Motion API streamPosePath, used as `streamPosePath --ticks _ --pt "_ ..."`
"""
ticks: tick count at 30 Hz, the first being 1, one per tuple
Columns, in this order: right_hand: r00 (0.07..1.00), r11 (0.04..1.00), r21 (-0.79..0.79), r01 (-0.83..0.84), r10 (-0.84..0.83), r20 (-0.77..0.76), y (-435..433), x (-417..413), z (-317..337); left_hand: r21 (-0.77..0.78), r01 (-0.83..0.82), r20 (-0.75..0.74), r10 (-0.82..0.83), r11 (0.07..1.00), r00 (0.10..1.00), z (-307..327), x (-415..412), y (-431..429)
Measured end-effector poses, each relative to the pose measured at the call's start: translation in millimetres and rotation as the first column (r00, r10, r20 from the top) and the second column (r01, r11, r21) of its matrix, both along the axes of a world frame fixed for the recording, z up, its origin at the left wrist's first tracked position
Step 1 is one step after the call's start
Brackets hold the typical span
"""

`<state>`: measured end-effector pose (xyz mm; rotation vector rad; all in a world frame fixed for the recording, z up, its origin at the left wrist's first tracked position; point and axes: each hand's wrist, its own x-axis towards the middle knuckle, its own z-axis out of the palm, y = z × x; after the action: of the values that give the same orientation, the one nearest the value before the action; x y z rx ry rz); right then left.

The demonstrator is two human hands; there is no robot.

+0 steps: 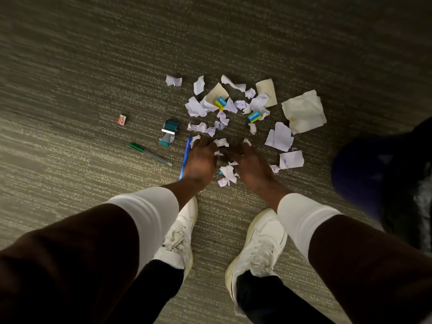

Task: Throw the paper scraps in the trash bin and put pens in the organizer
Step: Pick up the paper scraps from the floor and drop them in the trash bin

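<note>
Since the torn white and pale purple paper scraps [284, 136] lie spread over the grey striped carpet floor [93, 66], the person bends low and reaches both hands into the near edge of the heap. The left hand [201, 160] and the right hand [252, 167] are palm down, side by side, with a few scraps between them, as if to scoop them together. It is too dark to tell if either hand pinches a scrap. The thin blue plastic pen [184, 162] lies right beside the left hand. The clear pen with a green cap [149, 154] lies further left. A dark blue round thing [362, 174] on the right may be the trash bin. No organizer shows.
</note>
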<state>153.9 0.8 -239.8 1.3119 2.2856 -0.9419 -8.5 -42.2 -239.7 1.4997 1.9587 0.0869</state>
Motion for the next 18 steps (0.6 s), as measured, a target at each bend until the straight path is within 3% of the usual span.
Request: streamPosePath --ticks 6,12,18 --pt "0.944 0.945 0.039 0.324 -0.321 -0.072 -10.7 27.0 44.8 -0.003 -0.022 0.007 0.022 1.0 1.0 51.5 17.3 0.3" --pt "0.798 0.796 0.075 0.6 -0.589 -0.127 -27.5 55.1 125.3 0.009 -0.153 0.091 0.152 0.988 0.984 127.3 55.7 2.3" --pt "0.701 0.697 0.101 0.71 -0.689 -0.184 -49.5 96.7 222.3 0.022 -0.146 0.187 0.14 0.989 0.972 210.2 116.3 15.6"
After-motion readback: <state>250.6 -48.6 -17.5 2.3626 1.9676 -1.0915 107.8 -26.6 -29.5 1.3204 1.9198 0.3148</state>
